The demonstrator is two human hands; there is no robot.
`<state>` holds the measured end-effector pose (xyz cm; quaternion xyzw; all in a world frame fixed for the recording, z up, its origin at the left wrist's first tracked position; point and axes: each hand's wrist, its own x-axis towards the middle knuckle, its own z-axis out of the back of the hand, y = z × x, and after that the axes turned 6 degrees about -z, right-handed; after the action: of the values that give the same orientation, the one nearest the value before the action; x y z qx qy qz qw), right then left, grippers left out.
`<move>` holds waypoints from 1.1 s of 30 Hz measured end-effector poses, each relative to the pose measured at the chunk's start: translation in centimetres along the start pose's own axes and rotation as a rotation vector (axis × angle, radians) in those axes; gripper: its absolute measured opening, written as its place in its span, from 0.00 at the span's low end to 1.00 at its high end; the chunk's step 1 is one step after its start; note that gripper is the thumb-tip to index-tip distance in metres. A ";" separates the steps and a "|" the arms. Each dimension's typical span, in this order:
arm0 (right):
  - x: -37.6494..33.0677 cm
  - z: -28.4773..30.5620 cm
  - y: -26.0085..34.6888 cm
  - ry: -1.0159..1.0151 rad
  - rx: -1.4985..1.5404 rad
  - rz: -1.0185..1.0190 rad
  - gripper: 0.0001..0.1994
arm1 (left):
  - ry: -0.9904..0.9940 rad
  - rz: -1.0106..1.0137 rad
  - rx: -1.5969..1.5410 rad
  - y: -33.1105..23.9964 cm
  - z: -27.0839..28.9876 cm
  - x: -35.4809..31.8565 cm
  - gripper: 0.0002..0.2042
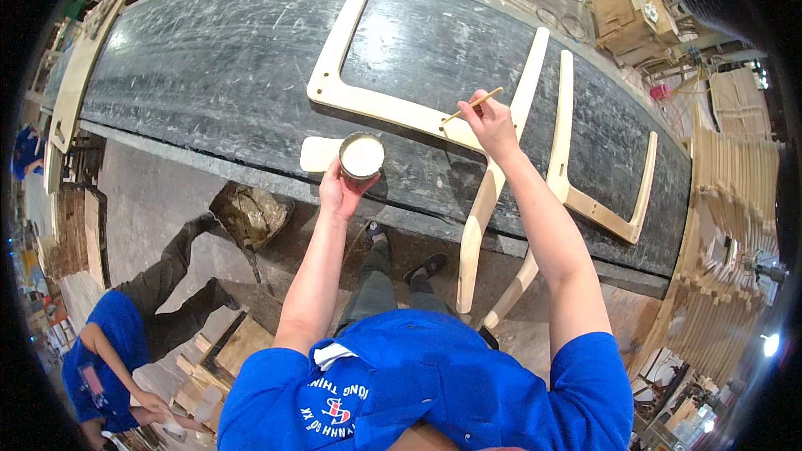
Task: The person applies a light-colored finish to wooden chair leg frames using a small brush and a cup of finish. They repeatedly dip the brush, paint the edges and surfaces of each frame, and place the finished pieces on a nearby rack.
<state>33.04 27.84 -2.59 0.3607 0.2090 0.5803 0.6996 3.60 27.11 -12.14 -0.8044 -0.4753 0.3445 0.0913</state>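
Note:
My left hand (339, 195) holds up a round dark-rimmed cup (362, 156) of creamy white liquid near the table's front edge. Pinched in my right hand (494, 129) is a thin wooden stick (486, 98). Its lower tip meets the crossbar of a pale wooden furniture frame (388, 107), at or beside a small dark hole. This frame lies on the dark table, with one long leg jutting past the near edge. A flat pale piece with rounded corners (318, 154) shows beside the cup, which partly hides it.
Another wooden frame (561, 142) lies to the right on the scuffed dark table (209, 58). Stacked wooden parts (735, 192) stand at the far right. A dirty container (251, 213) sits below the table's front edge. At lower left a person in blue (104, 351) bends over wood pieces.

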 end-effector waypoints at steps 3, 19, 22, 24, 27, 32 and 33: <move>0.5 -0.1 -0.2 -0.034 -0.003 0.039 0.10 | -0.006 0.006 -0.004 0.1 -0.5 0.0 0.21; -0.5 4.9 0.8 0.301 0.051 -0.003 0.05 | 0.006 -0.068 0.053 3.4 -3.1 0.2 0.19; -3.1 6.5 1.5 0.111 0.261 -0.025 0.08 | -0.010 -0.070 0.071 5.7 -6.3 0.0 0.16; -5.1 7.2 1.6 0.069 0.375 -0.031 0.08 | -0.025 -0.088 0.130 7.7 -8.7 -1.0 0.16; -7.8 8.6 0.8 0.021 0.278 -0.007 0.08 | 0.032 -0.087 0.151 10.3 -11.1 -2.8 0.17; -11.6 11.3 -2.6 -0.023 0.893 -0.389 0.09 | 0.116 -0.004 0.067 14.4 -13.8 -5.9 0.20; -12.4 12.1 -2.9 -0.046 1.001 -0.428 0.08 | 0.144 0.000 0.036 14.8 -13.9 -6.4 0.20</move>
<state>40.64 12.56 1.56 0.6117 0.5131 0.2463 0.5495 20.90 16.49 -5.81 -0.8255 -0.4610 0.2941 0.1396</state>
